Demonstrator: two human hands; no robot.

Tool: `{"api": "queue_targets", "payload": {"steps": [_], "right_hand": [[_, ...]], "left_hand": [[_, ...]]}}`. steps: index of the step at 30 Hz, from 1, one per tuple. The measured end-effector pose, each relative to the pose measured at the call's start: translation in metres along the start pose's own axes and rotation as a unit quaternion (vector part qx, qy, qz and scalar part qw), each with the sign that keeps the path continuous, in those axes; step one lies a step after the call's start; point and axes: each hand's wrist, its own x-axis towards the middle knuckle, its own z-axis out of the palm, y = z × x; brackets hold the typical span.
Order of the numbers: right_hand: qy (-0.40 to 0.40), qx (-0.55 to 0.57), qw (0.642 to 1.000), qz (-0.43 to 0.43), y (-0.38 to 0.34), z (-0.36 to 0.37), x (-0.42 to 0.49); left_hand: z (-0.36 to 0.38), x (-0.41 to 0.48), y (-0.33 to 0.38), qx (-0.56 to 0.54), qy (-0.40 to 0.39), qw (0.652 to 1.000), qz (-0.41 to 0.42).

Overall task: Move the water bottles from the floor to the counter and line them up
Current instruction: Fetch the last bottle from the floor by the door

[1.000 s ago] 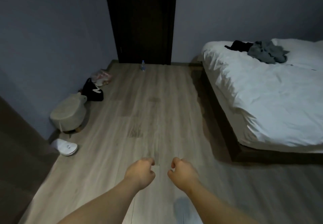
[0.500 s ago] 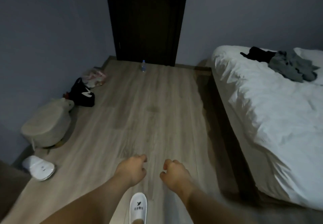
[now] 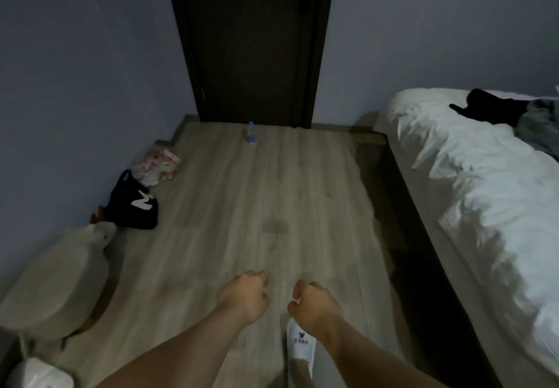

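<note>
Water bottle [image 3: 250,132] upright, upper centre | likely light, slick plastic; grip it mid-body | your left hand [image 3: 245,297], right hand [image 3: 314,301] curled, empty

A broad strip of bare floor [image 3: 272,206] runs straight ahead to the bottle [image 3: 250,132] at the door [image 3: 251,39]. The bed [image 3: 484,191] walls the right side; a black bag [image 3: 136,206], a plush [image 3: 57,281] and packets [image 3: 157,165] crowd the left wall [image 3: 75,85], leaving the middle open
</note>
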Motion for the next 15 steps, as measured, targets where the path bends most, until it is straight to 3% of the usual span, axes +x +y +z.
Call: {"api": "queue_targets", "payload": {"steps": [10, 15], "right_hand": [[0.021, -0.018, 0.998, -0.050, -0.039, -0.161, 0.197], [0.003, -0.018, 0.999, -0.044, -0.045, -0.206, 0.263]], "left_hand": [[-0.127, 0.201, 0.038, -0.027, 0.030, 0.999, -0.024], [-0.161, 0.277, 0.043, -0.048, 0.032, 0.998, -0.025]]}}
